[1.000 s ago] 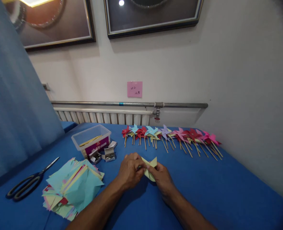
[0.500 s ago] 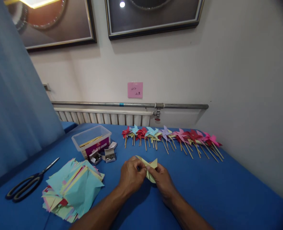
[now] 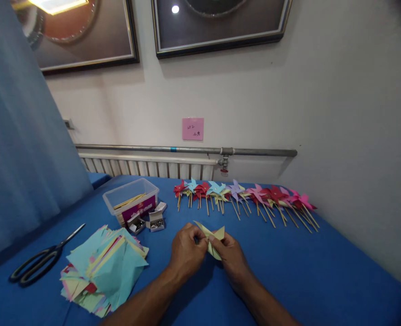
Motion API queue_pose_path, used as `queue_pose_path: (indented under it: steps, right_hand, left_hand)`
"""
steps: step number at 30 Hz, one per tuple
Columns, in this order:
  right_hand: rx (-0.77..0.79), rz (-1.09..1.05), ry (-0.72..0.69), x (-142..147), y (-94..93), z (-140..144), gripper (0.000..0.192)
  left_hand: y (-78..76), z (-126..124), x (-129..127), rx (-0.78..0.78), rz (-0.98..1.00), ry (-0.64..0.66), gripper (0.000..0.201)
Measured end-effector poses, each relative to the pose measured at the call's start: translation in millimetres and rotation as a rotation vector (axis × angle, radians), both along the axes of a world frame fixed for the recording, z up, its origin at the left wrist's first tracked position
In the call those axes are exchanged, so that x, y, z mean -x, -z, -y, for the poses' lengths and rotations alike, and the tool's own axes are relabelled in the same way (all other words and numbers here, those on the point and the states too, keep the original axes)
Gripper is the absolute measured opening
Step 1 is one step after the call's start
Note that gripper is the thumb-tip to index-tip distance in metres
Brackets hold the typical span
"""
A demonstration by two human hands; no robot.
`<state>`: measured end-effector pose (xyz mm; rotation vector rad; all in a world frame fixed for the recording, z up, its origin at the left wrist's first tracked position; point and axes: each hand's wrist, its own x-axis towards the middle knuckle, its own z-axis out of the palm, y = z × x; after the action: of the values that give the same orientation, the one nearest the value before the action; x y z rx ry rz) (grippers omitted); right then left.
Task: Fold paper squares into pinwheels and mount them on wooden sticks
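Both hands meet over the blue table [image 3: 322, 271] near its middle. My left hand [image 3: 186, 253] and my right hand [image 3: 232, 258] pinch a yellow-green paper pinwheel piece [image 3: 211, 236] between their fingertips, folded flaps sticking up and to the right. Whether a pin sits in it cannot be made out. A row of finished paper pinwheels [image 3: 244, 194] on wooden sticks lies behind the hands, along the table's far edge.
A stack of coloured paper squares [image 3: 103, 267] lies at the left, with black scissors [image 3: 40, 260] beyond it. A clear plastic box [image 3: 130, 201] holding wooden sticks and two small open boxes of pins [image 3: 149, 222] stand behind the stack. A radiator and pipe run along the wall.
The hands have turned the paper piece slightly, and one flap now sticks out to the upper left. The view has shifted down a little. Nothing else has moved.
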<state>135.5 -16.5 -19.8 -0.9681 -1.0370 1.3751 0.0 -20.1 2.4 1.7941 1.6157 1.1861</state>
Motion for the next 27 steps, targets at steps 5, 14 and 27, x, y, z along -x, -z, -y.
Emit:
queue_pose_path:
  steps: [5,14,27]
  right_hand:
    - [-0.028,0.014,-0.02,-2,1.2,-1,0.047]
    - [-0.021,-0.005,-0.082,-6,0.2,-1,0.049]
    - [-0.053,0.129,-0.041,-8,4.5,-4,0.056]
  left_hand:
    - [3.3,-2,1,-0.001,0.063,0.001,0.012]
    - [-2.7,-7,2,0.226,0.416,0.028,0.024]
    - [5.0,-15,2,0.32,0.746,0.205,0.035]
